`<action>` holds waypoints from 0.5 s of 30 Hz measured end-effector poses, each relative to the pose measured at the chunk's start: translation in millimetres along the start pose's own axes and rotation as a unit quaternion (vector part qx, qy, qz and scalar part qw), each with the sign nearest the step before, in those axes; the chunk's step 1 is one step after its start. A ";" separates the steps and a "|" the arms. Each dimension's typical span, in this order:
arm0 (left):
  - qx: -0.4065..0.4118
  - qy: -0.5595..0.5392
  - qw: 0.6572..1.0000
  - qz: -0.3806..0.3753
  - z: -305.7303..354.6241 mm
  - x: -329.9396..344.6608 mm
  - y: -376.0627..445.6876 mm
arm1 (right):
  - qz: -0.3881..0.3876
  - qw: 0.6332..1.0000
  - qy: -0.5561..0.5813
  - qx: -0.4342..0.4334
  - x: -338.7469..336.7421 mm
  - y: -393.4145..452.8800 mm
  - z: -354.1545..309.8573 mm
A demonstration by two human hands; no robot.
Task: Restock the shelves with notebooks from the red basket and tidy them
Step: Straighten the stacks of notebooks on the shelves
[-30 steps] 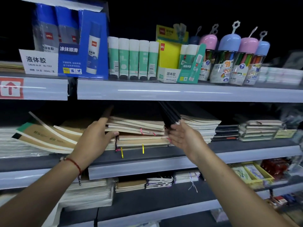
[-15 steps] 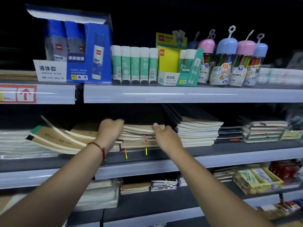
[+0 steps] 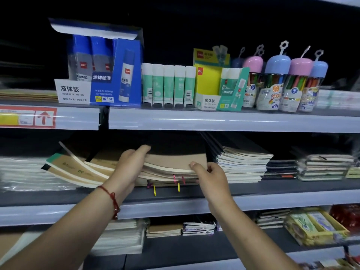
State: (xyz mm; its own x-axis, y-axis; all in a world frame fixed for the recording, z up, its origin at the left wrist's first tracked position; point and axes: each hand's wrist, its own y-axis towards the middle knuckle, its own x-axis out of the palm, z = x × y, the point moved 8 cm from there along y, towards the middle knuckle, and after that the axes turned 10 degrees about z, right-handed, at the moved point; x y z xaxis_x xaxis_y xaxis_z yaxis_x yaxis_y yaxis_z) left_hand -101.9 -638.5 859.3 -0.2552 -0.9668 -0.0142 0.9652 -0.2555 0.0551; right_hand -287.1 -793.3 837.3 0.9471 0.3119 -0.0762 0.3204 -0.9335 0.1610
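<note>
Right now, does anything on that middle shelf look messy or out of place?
Yes: the kraft notebooks with green corners left of the left hand lean slanted and fanned instead of lying flat like the grey-covered stack.

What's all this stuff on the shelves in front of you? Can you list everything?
Glue bottle box: one, blue, top shelf left.
Glue sticks: five, green-white, top shelf middle.
Glue stick box: one, yellow-green, beside them.
Pen jars: about five, pink or blue lids, top shelf right.
Brown notebooks: one stack, middle shelf, between the hands.
White-edged notebooks: one stack, to their right.
Left hand: grips stack's left side.
Right hand: pinches front edge.
</note>
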 end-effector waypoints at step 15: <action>0.085 -0.139 0.984 0.077 -29.6 30.1 -42.9 | -0.027 0.981 -0.178 -0.075 -2.9 38.4 -16.2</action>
State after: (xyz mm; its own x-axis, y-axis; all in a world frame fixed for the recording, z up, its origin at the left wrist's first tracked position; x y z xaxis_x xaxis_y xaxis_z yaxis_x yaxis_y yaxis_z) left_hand -149.3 -656.7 827.1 -0.1346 -0.9506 0.2796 0.9761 -0.0786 0.2026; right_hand -277.3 -827.2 859.6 0.8700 0.2540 -0.4226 0.3950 -0.8720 0.2890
